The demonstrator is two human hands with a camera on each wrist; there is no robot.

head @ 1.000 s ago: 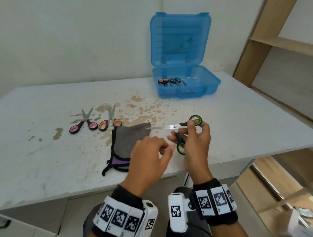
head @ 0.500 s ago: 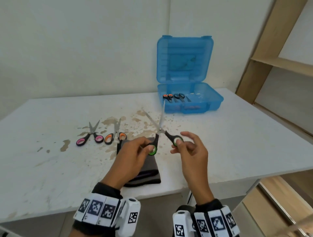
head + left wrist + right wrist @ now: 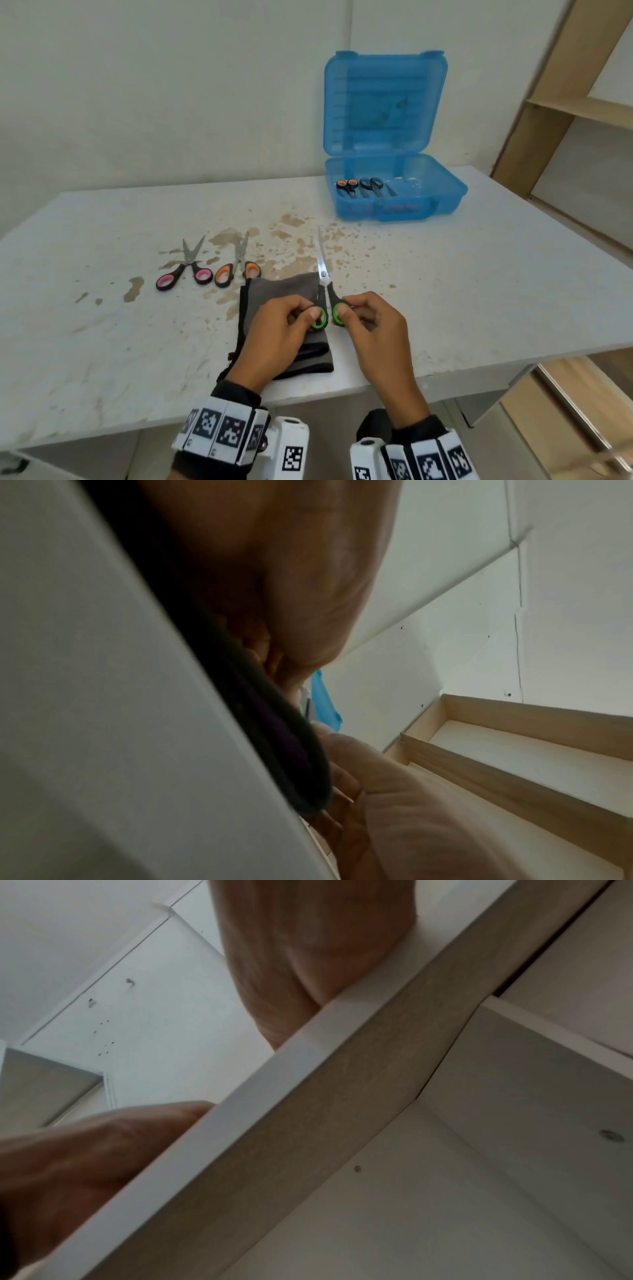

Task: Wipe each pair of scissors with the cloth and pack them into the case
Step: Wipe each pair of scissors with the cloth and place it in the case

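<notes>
**Both hands on the green-handled scissors**

Over the near edge of the table (image 3: 479, 274), both hands meet at the green-handled scissors (image 3: 323, 274), one hand to each loop. The left hand (image 3: 277, 329) comes in from the lower left with its fingers curled and its thumb pressed on the left green ring; the right hand (image 3: 373, 325) mirrors it, thumb on the right ring, the other fingers tucked under. Blades are closed and point away from the person — toward the wall. Both wrists hang just past the table edge. Under the left hand lies the grey cloth (image 3: 284, 291), folded, flat on the table. Left of it rest the pink-handled scissors (image 3: 186, 270) and the orange-handled scissors (image 3: 238, 269), side by side. Far back stands the blue case (image 3: 428, 202), lid upright, with two pairs of scissors in its tray. Neither wrist view shows the fingers on the handles.
</notes>
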